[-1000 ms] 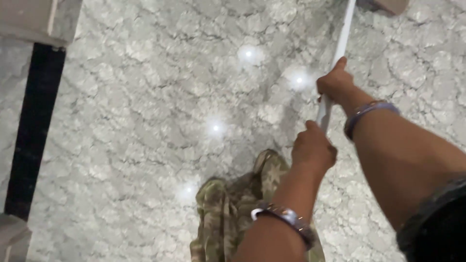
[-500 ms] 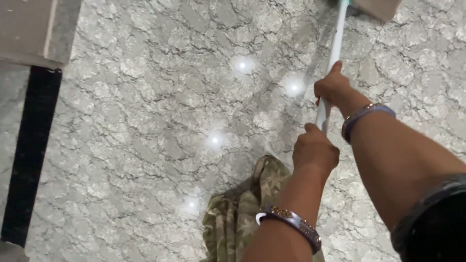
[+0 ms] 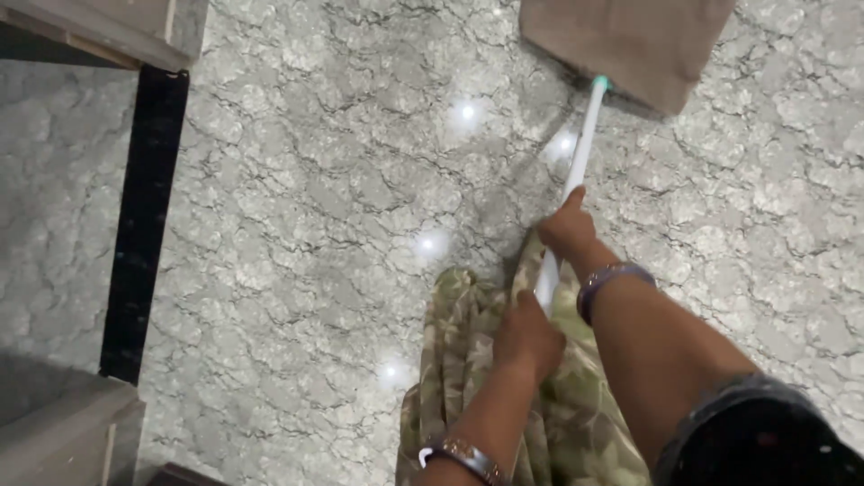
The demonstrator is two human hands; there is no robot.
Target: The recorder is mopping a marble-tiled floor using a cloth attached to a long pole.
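Grey marble floor [image 3: 315, 180] fills the view, glossy enough to throw back several small ceiling lights. At the far left a black strip [image 3: 144, 225] is set into it, running between a wooden edge at the top corner and a grey furniture corner [image 3: 63, 423] at the bottom.

Right of centre, the left hand [image 3: 529, 337] is closed round the lower end of a white mop pole [image 3: 576, 162], a metal bangle on its wrist. Just above it the right hand [image 3: 569, 227] grips the same pole, fingers wrapped tight, with a purple band on that wrist. Under both hands hangs the person's green patterned garment [image 3: 468, 360].

The pole slants up and to the right to a teal joint, where it meets a flat brown mop pad [image 3: 630, 40] lying on the floor near the top edge, well ahead of the person.

As for progress, the mopping looks mid-stroke, with the pad extended out front. No clear wet or dry boundary shows on the marble, nor any visible dirt, so how much floor is already covered and how much remains cannot be told from this view; the stretch to the left by the black strip shows no streaks either way.
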